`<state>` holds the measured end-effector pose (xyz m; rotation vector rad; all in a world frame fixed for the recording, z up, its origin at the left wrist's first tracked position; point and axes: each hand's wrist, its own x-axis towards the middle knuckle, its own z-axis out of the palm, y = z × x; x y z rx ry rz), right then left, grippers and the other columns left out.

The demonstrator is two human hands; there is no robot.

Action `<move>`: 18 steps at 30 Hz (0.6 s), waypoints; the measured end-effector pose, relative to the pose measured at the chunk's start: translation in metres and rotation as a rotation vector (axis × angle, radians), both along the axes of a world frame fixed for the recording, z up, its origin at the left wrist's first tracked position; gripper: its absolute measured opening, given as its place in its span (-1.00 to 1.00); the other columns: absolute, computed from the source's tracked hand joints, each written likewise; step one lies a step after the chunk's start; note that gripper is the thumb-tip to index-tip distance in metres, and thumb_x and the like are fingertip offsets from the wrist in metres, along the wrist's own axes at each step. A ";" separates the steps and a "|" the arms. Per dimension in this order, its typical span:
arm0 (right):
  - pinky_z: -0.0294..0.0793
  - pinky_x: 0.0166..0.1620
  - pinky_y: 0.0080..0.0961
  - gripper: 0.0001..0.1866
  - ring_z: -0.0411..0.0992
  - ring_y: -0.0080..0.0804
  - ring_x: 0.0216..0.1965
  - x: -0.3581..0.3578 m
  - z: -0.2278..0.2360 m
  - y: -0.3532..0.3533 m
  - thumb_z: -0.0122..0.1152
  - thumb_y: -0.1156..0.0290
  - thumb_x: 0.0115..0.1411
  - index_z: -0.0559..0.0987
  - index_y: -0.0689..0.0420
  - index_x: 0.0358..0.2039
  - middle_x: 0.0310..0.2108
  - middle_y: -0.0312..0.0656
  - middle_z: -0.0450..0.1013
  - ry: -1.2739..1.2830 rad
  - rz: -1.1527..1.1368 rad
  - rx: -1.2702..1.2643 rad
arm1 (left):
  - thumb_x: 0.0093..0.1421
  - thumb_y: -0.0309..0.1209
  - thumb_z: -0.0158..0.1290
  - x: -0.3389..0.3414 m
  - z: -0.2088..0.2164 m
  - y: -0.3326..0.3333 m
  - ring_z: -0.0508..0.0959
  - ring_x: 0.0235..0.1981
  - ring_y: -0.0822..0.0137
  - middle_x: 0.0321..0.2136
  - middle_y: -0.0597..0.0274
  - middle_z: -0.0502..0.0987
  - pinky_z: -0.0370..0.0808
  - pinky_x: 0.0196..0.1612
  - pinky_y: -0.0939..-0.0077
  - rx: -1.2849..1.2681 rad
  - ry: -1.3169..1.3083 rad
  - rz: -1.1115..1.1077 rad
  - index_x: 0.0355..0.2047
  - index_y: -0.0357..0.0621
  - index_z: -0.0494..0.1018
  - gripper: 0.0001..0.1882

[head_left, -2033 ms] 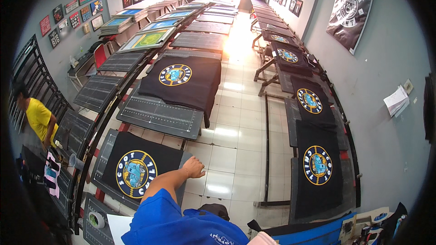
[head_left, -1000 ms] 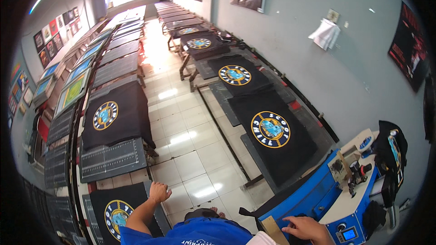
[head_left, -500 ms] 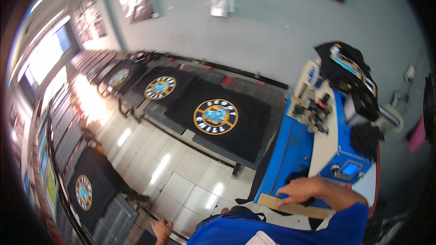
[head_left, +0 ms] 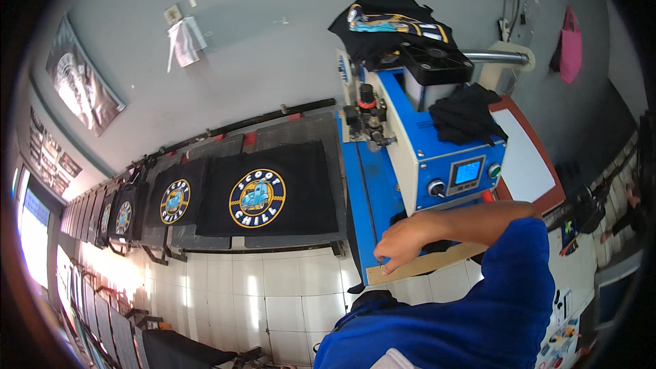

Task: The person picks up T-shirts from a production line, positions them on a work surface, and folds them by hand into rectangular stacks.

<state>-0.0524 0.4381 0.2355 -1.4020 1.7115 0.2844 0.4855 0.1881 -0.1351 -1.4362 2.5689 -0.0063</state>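
My right hand (head_left: pixel 403 240) rests at the front left corner of a blue and cream press machine (head_left: pixel 403 164). Its fingers are loosely bent and apart, with the tips by the end of a pale wooden strip (head_left: pixel 427 264). Some black cloth (head_left: pixel 398 218) shows just behind the hand, mostly hidden by it. On the machine's front are a lit display (head_left: pixel 467 173), a black knob (head_left: pixel 436 188) and a green button (head_left: pixel 494 171). My left hand is out of view.
Left of the machine, black shirts with round prints (head_left: pixel 257 197) lie flat along a row of grey boards (head_left: pixel 290 135). Black printed garments (head_left: pixel 389 27) and a crumpled black cloth (head_left: pixel 467 113) lie on the machine. A brown-framed white board (head_left: pixel 526 157) is at its right.
The view has swung right, bringing the machine nearer the middle. My left hand has gone out of the lower edge. My right hand remains by the wooden strip, now at its left end.
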 end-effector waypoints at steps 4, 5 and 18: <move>0.45 -0.02 -0.06 -0.40 0.47 0.10 -0.03 -0.001 -0.002 -0.001 0.03 -0.09 0.30 0.51 0.23 0.01 -0.12 0.15 0.52 -0.008 -0.001 -0.011 | 0.21 0.08 -0.07 0.001 -0.001 -0.004 0.62 -0.43 -0.02 -0.54 0.05 0.61 0.47 -0.15 -0.06 -0.003 -0.042 -0.035 -0.48 -0.05 0.61 -0.51; 0.44 -0.03 -0.06 -0.40 0.47 0.09 -0.03 -0.001 -0.003 0.000 0.03 -0.09 0.30 0.52 0.24 0.00 -0.12 0.15 0.52 -0.005 0.000 -0.023 | 0.21 0.09 -0.08 0.001 -0.001 -0.005 0.62 -0.44 -0.02 -0.54 0.05 0.61 0.47 -0.16 -0.07 -0.002 -0.049 -0.043 -0.48 -0.04 0.61 -0.50; 0.45 -0.01 -0.07 -0.38 0.46 0.09 -0.01 -0.003 -0.004 -0.001 0.02 -0.09 0.30 0.51 0.27 0.02 -0.08 0.16 0.51 -0.044 -0.013 -0.024 | 0.16 0.12 0.05 0.014 -0.027 -0.002 0.54 -0.77 0.13 -0.78 0.19 0.52 0.54 -0.50 0.09 -0.460 0.037 -0.182 -0.74 0.07 0.50 -0.49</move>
